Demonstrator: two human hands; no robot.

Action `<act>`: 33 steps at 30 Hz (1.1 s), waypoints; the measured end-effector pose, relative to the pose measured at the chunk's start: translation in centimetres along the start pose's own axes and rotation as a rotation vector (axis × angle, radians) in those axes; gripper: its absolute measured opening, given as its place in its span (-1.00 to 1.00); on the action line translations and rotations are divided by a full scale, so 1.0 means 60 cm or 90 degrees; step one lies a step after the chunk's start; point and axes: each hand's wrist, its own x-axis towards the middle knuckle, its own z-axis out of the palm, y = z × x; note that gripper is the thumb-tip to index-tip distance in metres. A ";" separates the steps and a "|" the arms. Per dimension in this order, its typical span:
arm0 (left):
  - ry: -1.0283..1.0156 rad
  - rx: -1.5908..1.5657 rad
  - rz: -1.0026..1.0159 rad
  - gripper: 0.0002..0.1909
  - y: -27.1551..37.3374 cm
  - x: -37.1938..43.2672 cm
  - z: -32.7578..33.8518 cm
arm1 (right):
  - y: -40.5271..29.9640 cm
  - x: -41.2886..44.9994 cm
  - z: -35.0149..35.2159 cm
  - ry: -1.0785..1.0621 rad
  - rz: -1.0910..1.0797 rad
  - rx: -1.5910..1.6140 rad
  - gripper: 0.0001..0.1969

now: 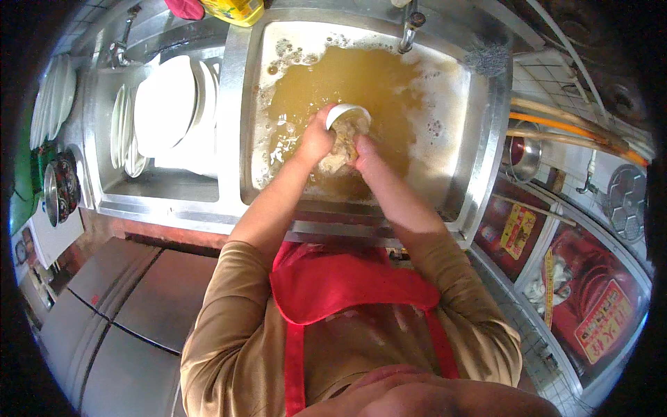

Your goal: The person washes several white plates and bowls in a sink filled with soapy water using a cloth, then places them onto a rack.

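Note:
Over the murky, sudsy water of the large steel sink basin [482,114], my left hand [319,136] grips the side of a small white bowl [336,112]. My right hand [363,151] holds a wet, beige-brown cloth [341,148] against the bowl's opening. The cloth covers much of the bowl's inside, and some of my right fingers are hidden behind it. Foam lies along the basin's edges, and the water hides whatever may be below.
White plates [167,107] stack in the left basin, with more plates [54,99] beyond it. A faucet [409,34] overhangs the large basin. Steel-wool scourer [485,58] sits on the right rim, a yellow bottle [237,9] behind. Right are poles [573,127] and a metal pot [525,154].

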 end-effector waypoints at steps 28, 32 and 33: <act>-0.129 -0.471 -0.480 -0.55 0.010 0.030 -0.045 | -0.102 -0.099 -0.002 -0.338 -0.029 -0.112 -0.42; -0.138 -0.600 -0.378 -0.20 -0.041 0.019 0.000 | -0.106 -0.116 0.014 -0.301 -0.078 -0.046 -0.50; -0.056 -0.505 -0.269 -0.26 -0.036 0.009 0.016 | -0.101 -0.123 0.026 -0.256 -0.097 -0.045 -0.49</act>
